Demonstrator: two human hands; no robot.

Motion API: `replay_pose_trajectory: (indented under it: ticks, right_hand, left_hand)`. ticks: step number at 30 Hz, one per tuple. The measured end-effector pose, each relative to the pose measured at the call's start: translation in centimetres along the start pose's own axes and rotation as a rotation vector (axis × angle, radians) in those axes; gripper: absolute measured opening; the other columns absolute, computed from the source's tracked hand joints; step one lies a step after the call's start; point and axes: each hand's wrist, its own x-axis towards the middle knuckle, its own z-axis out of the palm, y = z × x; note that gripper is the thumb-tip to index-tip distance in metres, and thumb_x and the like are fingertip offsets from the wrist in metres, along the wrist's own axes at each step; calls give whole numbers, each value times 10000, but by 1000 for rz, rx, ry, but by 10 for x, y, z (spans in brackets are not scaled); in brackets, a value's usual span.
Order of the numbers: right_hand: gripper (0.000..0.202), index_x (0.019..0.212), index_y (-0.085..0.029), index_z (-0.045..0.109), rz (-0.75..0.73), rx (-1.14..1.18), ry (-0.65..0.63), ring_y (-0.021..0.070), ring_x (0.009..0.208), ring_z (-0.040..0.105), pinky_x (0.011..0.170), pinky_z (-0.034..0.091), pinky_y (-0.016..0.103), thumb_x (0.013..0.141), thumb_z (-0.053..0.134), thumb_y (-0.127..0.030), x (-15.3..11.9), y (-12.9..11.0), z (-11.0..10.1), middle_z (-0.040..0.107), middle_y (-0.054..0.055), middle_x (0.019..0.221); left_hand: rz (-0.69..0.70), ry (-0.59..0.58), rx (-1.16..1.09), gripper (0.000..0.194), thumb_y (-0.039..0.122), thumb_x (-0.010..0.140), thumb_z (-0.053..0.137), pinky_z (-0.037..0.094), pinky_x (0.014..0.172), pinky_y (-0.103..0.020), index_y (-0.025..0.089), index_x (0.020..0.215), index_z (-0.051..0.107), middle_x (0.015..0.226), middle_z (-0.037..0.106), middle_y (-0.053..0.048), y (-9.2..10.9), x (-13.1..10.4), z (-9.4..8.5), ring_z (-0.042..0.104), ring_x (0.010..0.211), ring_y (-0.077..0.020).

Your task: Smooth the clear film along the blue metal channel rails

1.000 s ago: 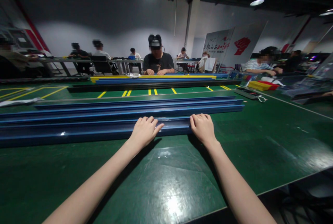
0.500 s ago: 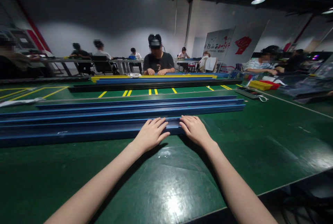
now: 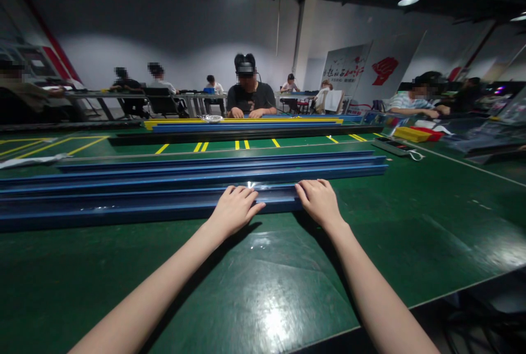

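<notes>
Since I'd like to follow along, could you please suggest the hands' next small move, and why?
Perhaps slide the left hand leftward along the nearest blue channel, because that hand and the right hand are both near the channel's right end.

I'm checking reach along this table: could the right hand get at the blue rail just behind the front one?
Probably yes: the right hand is at the front rail, and no object shows between that hand and the rail behind.

Nearest blue channel (image 3: 123,207) lies flat, approx. L-R, w/ raised edges.
</notes>
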Motion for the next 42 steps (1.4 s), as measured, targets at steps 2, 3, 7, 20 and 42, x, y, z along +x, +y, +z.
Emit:
replay_pose_trajectory:
  ticks: [2, 3, 7, 20, 42]
  right_hand:
    - [349, 777, -185, 596, 29, -19, 9, 151, 804, 583, 853, 269, 306, 902, 299, -319, 0, 1, -1, 667, 43, 816]
    - [353, 765, -184, 593, 34, -27, 8, 151, 791, 584, 848, 270, 306, 902, 297, -320, 0, 1, -1, 666, 44, 801]
    - [359, 756, -178, 586, 1, -29, -28, 153, 781, 583, 854, 275, 310, 902, 294, -327, 0, -1, 0, 662, 48, 773]
    - [351, 1061, -165, 560, -256, 136, -73, 175, 1069, 512, 919, 309, 319, 897, 310, -349, -2, -11, 10, 580, 81, 1160]
    - [361, 819, -180, 580, -98, 30, -73, 155, 824, 580, 880, 276, 306, 909, 269, -340, 0, -11, 1, 668, 60, 828]
  left_hand:
    - [-28, 9, 33, 410, 433, 899, 276, 366, 795, -347, 171, 938, 589, 971, 639, -62, -1, 1, -3, 551, 911, -206]
    - [-43, 12, 50, 412, 429, 899, 275, 365, 790, -352, 166, 903, 592, 931, 642, -64, -1, 1, -4, 554, 885, -209]
    - [-80, 27, 83, 407, 428, 895, 287, 366, 774, -355, 161, 863, 593, 864, 640, -67, -1, 0, -7, 554, 851, -214]
    - [74, -1, -6, 449, 452, 888, 298, 348, 910, -358, 213, 1240, 441, 1315, 448, -43, 3, -4, 11, 405, 1194, -218]
    - [-8, 79, 43, 400, 429, 888, 311, 356, 857, -366, 171, 1089, 542, 1131, 575, -95, 1, -2, 3, 480, 1070, -234]
